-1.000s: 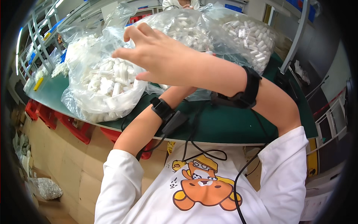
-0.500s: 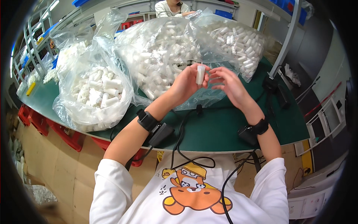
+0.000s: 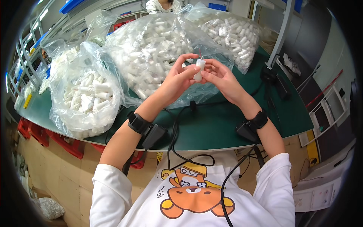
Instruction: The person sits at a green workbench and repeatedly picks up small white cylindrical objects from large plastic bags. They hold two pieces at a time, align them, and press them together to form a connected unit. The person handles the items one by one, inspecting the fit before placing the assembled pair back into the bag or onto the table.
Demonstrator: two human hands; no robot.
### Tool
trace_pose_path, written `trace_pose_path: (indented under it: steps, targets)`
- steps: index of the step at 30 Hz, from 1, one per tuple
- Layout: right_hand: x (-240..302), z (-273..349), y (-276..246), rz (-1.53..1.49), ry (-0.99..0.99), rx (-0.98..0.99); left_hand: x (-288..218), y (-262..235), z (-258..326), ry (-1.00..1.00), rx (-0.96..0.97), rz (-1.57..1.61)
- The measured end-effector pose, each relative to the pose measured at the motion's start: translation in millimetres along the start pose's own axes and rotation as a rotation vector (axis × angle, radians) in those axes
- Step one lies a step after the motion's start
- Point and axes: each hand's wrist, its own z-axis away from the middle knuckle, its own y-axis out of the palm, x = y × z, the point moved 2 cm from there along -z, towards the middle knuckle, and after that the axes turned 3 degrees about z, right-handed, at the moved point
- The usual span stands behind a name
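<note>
Single head view, worn fisheye, looking steeply down and forward over the wearer's own chest. Hands (image 3: 200, 77) close, mid-frame, above the green desk (image 3: 227, 125) (edges bow toward the rim). Bags (image 3: 159, 49) fill the far side.

You hold a small white plastic tube (image 3: 198, 69) upright between your hands, pinched at your fingertips, thin red stem on top.

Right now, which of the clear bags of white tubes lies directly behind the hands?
The big middle bag, behind both hands and the white tube they hold; the others lie off left and right.
</note>
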Motion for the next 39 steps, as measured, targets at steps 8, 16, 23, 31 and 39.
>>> trace_pose_path:
  steps: [8,16,23,31,39]
  targets:
    - [-2,3,-3,-0.16,0.013,0.049,2,-5,-3,-0.062,0.018,0.09]
    - [-2,2,-4,-0.296,0.058,0.105,2,-7,-3,0.019,0.0,-0.081]
    - [-13,2,-4,-0.251,0.085,0.071,4,-9,-2,0.034,-0.047,-0.182]
    - [18,-16,8,-0.002,-0.115,-0.237,13,-31,-8,-0.151,-0.28,-0.084]
    - [109,-79,145,0.738,-1.398,-0.197,13,-22,0,0.073,-0.07,-0.382]
